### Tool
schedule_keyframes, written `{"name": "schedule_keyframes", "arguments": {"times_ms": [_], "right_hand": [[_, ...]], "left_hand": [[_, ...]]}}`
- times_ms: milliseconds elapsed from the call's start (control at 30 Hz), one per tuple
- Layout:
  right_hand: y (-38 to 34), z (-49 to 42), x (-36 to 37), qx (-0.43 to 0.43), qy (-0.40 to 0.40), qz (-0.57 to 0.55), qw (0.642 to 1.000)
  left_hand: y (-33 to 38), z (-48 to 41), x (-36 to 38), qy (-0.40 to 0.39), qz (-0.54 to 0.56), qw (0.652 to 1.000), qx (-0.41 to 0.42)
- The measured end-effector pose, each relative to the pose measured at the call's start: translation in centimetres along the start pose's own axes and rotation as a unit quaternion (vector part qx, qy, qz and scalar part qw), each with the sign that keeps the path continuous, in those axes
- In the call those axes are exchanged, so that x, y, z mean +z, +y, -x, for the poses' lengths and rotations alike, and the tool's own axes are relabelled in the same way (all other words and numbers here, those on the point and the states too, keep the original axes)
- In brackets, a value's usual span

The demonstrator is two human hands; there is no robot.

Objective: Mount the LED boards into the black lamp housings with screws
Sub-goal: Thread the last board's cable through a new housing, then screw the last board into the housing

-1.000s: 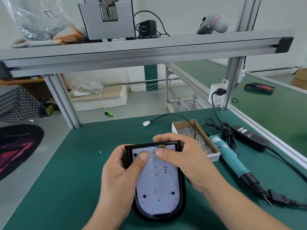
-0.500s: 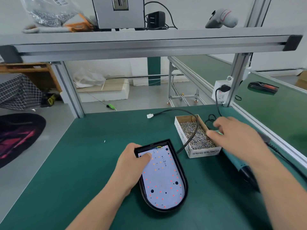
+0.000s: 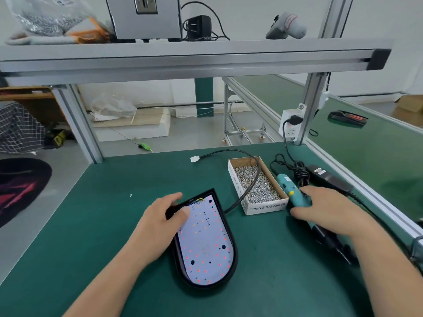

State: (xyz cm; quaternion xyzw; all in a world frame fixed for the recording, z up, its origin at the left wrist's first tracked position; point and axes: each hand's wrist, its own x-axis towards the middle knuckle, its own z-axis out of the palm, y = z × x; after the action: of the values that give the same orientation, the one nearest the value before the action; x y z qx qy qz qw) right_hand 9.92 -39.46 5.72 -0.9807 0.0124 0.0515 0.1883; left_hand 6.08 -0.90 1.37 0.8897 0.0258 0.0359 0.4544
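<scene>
Green bench mat (image 3: 91, 225). Lamp housing (image 3: 231, 248) at 6 o'clock, LED board (image 3: 206, 243) seated inside. Left hand (image 3: 158, 225) clamps its 11 o'clock corner, thumb on board. Screw box (image 3: 265, 207), lettered "SPRING BALANCER", at 2 o'clock. Right hand (image 3: 332, 211) wrapped round teal screwdriver (image 3: 286, 184) at 3 o'clock.

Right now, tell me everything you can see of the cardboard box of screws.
The box is an open-topped rectangular carton, white outside, brown inside, with SPRING BALANCER printed on its near end. It holds a bed of small silvery screws. It sits flat on the green mat, between the lamp housing and the teal screwdriver that the right hand grips. A black cable drapes across its top. Whether the hand touches it is unclear.
</scene>
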Motion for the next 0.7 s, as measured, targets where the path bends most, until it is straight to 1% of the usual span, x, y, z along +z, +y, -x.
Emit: {"name": "schedule_keyframes", "arguments": {"times_ms": [67,100,133,200,233,267,300,333,367,400,467,533,600,700], "right_hand": [[0.5,0.1,-0.5,0.007,0.021,-0.153,0.988],[0.8,0.2,-0.8,0.013,0.038,-0.235,0.971],[1.0,0.4,-1.1,0.02,0.055,-0.32,0.946],[0.8,0.7,-1.5,0.029,0.066,-0.484,0.872],[0.6,0.6,-1.5,0.03,0.065,-0.545,0.835],[0.4,0.5,-1.4,0.034,0.059,-0.588,0.806],[0.2,0.3,-1.3,0.037,0.051,-0.618,0.783],[-0.1,0.1,-1.1,0.038,0.045,-0.641,0.766],[-0.2,0.0,-0.9,0.035,0.041,-0.659,0.75],[-0.3,-0.1,-0.8,0.03,0.039,-0.674,0.737],[-0.3,-0.2,-0.5,0.014,0.03,-0.698,0.715],[-0.2,-0.4,-0.3,0.003,0.035,-0.716,0.697],[0.0,-0.5,-0.2,-0.005,0.043,-0.725,0.687],[-0.2,-0.6,0.0,-0.01,0.043,-0.725,0.687]], "left_hand": [[0.6,0.0,-0.1,0.065,0.02,0.998,0.016],[1.3,0.2,-0.1,0.102,0.013,0.994,0.036],[2.2,0.5,-0.2,0.136,-0.002,0.988,0.068],[4.8,1.3,-0.3,0.176,-0.042,0.972,0.153],[6.4,1.6,0.0,0.164,-0.058,0.964,0.201],[8.0,1.6,0.6,0.131,-0.072,0.957,0.249],[9.6,1.3,1.6,0.082,-0.099,0.949,0.289],[11.3,0.7,2.9,0.023,-0.149,0.936,0.317],[12.9,-0.2,4.4,-0.033,-0.222,0.916,0.332],[14.3,-1.2,6.2,-0.073,-0.3,0.891,0.332],[16.2,-3.2,9.4,-0.121,-0.411,0.844,0.322],[17.4,-4.8,11.5,-0.162,-0.467,0.808,0.321],[17.8,-6.0,12.7,-0.183,-0.498,0.792,0.304],[17.7,-7.2,13.2,-0.183,-0.508,0.79,0.291]]}}
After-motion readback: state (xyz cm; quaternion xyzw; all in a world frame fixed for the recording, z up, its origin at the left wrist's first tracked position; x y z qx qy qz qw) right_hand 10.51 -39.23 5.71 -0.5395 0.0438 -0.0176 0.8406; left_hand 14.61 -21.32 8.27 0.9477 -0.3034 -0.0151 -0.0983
